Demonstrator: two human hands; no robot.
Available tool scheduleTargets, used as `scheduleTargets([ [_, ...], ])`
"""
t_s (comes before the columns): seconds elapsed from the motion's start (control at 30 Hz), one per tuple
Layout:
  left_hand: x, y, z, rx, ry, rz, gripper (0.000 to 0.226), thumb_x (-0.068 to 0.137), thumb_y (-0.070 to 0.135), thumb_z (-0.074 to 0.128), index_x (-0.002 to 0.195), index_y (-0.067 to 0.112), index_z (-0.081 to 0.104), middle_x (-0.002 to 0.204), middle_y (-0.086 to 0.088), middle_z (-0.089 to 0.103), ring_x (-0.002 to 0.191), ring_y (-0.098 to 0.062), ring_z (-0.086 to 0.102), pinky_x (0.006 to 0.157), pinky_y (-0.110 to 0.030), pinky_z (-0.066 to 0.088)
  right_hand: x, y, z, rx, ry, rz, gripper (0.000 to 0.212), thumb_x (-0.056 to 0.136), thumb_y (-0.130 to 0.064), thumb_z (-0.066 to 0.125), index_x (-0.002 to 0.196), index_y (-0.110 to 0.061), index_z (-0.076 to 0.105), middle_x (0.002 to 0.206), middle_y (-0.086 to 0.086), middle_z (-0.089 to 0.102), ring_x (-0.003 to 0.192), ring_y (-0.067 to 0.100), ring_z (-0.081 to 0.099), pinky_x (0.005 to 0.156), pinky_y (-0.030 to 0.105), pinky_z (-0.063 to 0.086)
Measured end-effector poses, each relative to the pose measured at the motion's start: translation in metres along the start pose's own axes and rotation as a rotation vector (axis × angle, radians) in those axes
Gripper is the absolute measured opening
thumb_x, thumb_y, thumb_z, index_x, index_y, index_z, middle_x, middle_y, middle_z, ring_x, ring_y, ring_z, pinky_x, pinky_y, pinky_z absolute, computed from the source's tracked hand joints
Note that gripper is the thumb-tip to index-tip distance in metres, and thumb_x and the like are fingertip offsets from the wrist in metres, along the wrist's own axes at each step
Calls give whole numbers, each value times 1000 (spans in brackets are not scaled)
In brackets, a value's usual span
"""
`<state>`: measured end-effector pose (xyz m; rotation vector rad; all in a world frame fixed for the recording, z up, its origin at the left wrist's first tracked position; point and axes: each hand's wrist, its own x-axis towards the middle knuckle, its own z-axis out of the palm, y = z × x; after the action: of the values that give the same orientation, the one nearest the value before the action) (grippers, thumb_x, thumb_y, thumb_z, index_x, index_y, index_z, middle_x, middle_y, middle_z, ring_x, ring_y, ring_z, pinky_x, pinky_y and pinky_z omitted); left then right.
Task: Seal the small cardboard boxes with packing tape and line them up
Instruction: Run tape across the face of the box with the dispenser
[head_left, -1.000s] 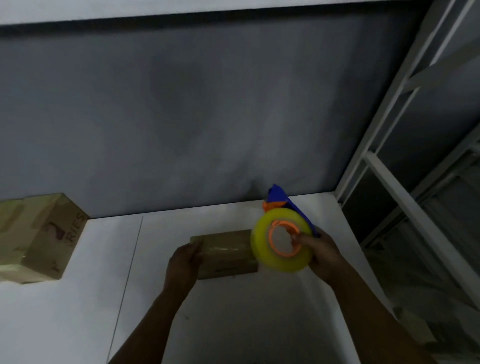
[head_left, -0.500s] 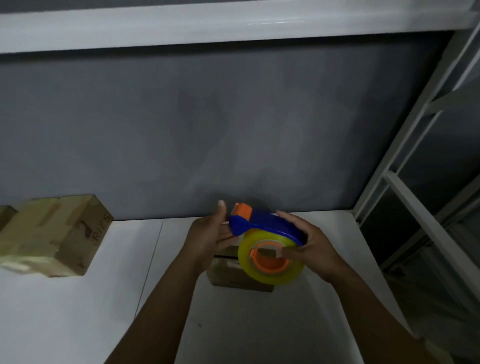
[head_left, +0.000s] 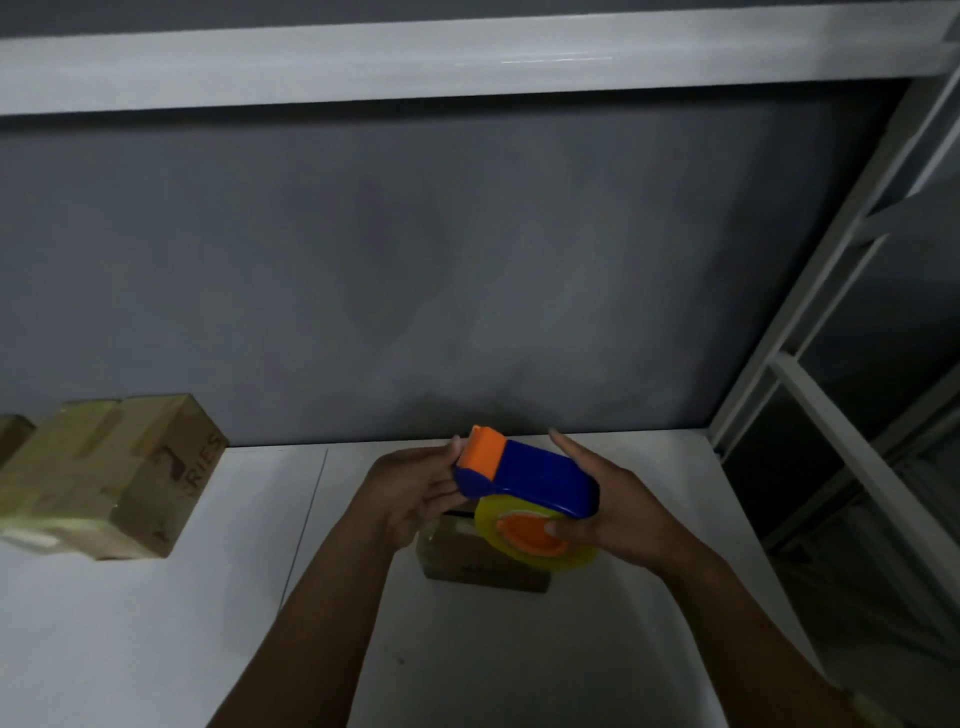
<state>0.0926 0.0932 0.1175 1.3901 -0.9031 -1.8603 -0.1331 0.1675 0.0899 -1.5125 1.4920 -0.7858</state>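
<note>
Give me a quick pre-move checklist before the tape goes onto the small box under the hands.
1. Blue and orange tape dispenser with yellow roll held: ok, right hand grips it, thumb on the orange hub.
2. Left hand at the dispenser's orange end: ok.
3. Free tape end found: cannot tell.
4. Small brown cardboard box on the white table below the dispenser: ok.
5. Its flaps closed: cannot tell, mostly hidden.
6. Taped cardboard boxes at left clear of the work: ok.

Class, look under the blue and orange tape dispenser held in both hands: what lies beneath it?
Under the blue and orange tape dispenser, a small brown cardboard box sits on the white table. The dispenser and yellow tape roll cover the box's top.
</note>
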Motion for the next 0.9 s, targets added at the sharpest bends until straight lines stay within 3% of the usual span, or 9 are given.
scheduleTargets([
  [0.17,-4,4,8,-87,23,-4,10,90,11,60,95,3,64,89,-13,72,78,-20,70,58,-28,55,-1,-9,-2,-290,106,-111,85,62,-29,87,132,-37,38,108,-30,47,98,-7,51,68,-2,40],
  [0.3,-5,7,7,-59,-8,47,19,91,21,60,100,6,65,96,-13,72,91,-24,68,69,-31,54,-2,-9,3,-192,165,-116,69,61,-26,88,111,-43,43,106,-24,54,97,-12,52,72,3,45],
  [0.37,-5,6,5,-26,-41,81,16,90,18,61,101,8,66,95,-12,73,88,-21,70,69,-30,55,-3,-12,3,-133,188,-137,67,61,-24,88,108,-45,45,108,-23,55,102,-12,52,74,5,46],
  [0.57,-1,10,0,159,154,229,7,86,2,64,86,8,67,88,-13,72,77,-21,70,61,-28,55,-5,-30,-7,-187,108,-178,72,57,-39,88,115,-49,46,109,-26,58,102,-6,55,76,14,52],
  [0.77,-4,19,-5,117,206,335,7,85,-1,64,84,5,66,78,-8,71,67,-14,70,56,-21,56,-3,-38,-15,-246,102,-241,74,58,-36,88,122,-37,51,105,-26,59,98,-8,56,72,6,45],
  [0.9,-2,15,-6,100,232,328,10,85,-1,64,81,7,64,75,-5,70,66,-12,68,59,-25,56,-1,-42,-15,-257,85,-260,70,59,-36,87,121,-36,53,102,-25,61,97,-7,57,71,6,46],
])
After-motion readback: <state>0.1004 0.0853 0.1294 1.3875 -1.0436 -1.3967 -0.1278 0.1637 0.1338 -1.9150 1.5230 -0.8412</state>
